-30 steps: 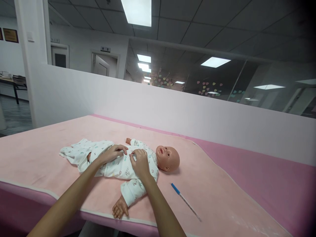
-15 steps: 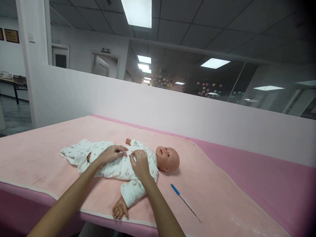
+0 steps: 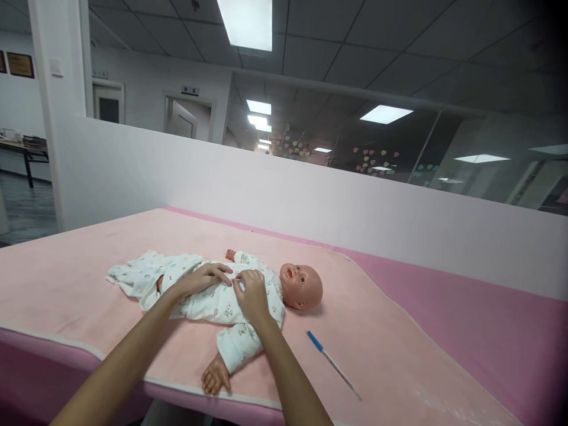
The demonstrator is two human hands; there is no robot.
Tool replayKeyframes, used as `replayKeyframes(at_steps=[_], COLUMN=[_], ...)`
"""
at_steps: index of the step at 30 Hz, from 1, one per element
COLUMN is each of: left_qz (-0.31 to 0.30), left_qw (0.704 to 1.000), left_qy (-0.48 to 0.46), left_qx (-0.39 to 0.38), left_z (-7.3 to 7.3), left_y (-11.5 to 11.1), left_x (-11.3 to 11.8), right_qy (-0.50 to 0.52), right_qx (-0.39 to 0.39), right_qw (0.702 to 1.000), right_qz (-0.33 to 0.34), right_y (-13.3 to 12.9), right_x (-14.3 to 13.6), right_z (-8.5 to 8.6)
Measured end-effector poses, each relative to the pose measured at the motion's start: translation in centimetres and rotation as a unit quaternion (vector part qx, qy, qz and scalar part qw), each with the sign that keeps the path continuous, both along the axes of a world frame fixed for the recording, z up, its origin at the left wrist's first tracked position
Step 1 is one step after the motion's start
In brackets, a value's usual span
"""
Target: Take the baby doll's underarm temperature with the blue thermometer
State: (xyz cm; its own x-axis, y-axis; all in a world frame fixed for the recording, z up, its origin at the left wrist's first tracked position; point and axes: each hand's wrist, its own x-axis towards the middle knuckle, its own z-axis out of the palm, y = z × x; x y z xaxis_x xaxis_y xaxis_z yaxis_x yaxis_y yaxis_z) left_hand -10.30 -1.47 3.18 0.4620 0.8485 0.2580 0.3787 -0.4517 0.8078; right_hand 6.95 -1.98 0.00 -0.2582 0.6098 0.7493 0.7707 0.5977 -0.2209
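Observation:
A baby doll (image 3: 302, 286) lies on its back on a pink padded mat (image 3: 381, 355), head to the right. It wears a white printed top (image 3: 208, 309) and white printed trousers (image 3: 137, 275). My left hand (image 3: 205, 278) rests on the doll's belly, its fingers bent together at the front of the top. My right hand (image 3: 252, 291) is on the chest, fingers curled and pinched at the cloth. The fingertips of both hands nearly meet; what lies between them is too small to make out.
A pen with a blue cap (image 3: 333, 365) lies on the mat right of the doll's arm. A white low wall (image 3: 284, 195) runs behind the mat. At the far left stands a table (image 3: 24, 148) with things on it.
My left hand's fingertips have shifted slightly right, closer to my right hand. My right hand and the doll look the same.

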Motion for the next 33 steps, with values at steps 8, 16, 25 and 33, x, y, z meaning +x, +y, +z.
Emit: replayKeyframes(at_steps=[8, 16, 25, 33], left_qz=[0.016, 0.04, 0.177, 0.213], left_qw=[0.999, 0.998, 0.965, 0.844], left_qy=[-0.009, -0.009, 0.014, 0.03], left_qx=[0.032, 0.049, 0.193, 0.492], left_z=[-0.2, -0.7, -0.8, -1.5], left_y=[0.1, 0.4, 0.2, 0.6], left_x=[0.1, 0.0, 1.0, 4.2], right_qy=[-0.002, 0.022, 0.013, -0.083], right_qx=[0.009, -0.039, -0.078, -0.142], right_qw=[1.0, 0.999, 0.964, 0.924], right_qz=[-0.002, 0.021, -0.255, -0.345], right_y=[0.1, -1.6, -9.4, -13.1], right_x=[0.1, 1.1, 14.9, 18.5], right_z=[-0.1, 0.8, -1.6, -4.3])
